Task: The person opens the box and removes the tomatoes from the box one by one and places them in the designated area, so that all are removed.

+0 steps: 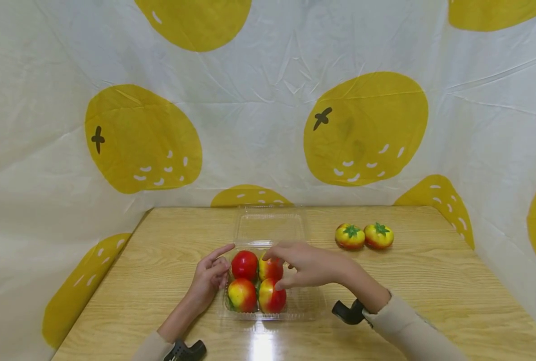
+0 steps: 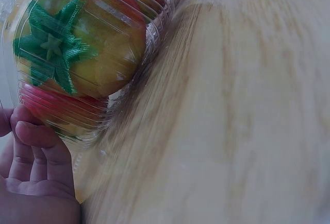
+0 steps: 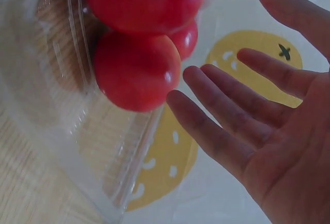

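A clear plastic container [image 1: 305,305] sits on the table with its hinged lid [image 1: 270,228] folded back. Several round red-and-yellow toy tomatoes [image 1: 243,296] fill its left and middle part. At the left side my left hand [image 1: 208,277] holds the edge between bent fingers and thumb, index finger stretched out. In the left wrist view, a tomato's green star-shaped top [image 2: 51,46] shows through the ribbed wall. My right hand [image 1: 306,263] is over the tomatoes, palm down. In the right wrist view its fingers [image 3: 232,110] are spread, one fingertip right beside a red tomato [image 3: 136,72].
Two more yellow-and-red toy tomatoes [image 1: 350,236] with green tops stand side by side at the back right of the wooden table [image 1: 160,250]. Behind the table hangs a white cloth [image 1: 250,135] printed with large yellow fruit.
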### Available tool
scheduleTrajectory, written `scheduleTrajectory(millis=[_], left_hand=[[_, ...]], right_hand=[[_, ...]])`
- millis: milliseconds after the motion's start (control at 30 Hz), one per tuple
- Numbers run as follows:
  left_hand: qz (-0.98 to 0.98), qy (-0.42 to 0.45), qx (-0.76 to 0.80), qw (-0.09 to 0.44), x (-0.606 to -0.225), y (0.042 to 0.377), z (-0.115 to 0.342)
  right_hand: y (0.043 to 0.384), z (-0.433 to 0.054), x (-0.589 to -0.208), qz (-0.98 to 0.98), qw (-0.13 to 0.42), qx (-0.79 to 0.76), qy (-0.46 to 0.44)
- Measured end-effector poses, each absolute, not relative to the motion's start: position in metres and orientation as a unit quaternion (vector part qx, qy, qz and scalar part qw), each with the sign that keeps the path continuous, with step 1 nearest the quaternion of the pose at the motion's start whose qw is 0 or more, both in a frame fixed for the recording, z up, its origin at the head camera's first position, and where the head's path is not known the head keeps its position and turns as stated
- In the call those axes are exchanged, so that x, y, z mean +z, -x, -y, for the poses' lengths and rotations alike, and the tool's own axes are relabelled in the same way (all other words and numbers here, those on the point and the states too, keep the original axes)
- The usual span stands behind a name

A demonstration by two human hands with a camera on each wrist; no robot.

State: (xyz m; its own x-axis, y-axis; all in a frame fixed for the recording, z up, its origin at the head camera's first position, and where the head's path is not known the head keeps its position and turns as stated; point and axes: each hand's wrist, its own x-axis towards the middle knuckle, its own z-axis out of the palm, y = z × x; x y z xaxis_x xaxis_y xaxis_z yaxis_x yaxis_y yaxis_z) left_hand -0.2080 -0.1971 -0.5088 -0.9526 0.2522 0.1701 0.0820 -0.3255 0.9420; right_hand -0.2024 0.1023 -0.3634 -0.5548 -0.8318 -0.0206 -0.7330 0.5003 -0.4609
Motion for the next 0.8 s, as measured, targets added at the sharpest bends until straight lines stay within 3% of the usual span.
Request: scheduleTrajectory(millis=[367,800], left_hand=[[-0.575,-0.147,0.803,0.049,-0.51,0.209,0.197],[-0.572,-0.148,0.805,0.056,-0.509,0.207,0.197]], right_hand=[[0.196,-0.083,-0.367,-0.866,0.14,-0.157,0.453],[0.193,-0.072,-0.375,-0.883,0.111,-0.074,0.45]])
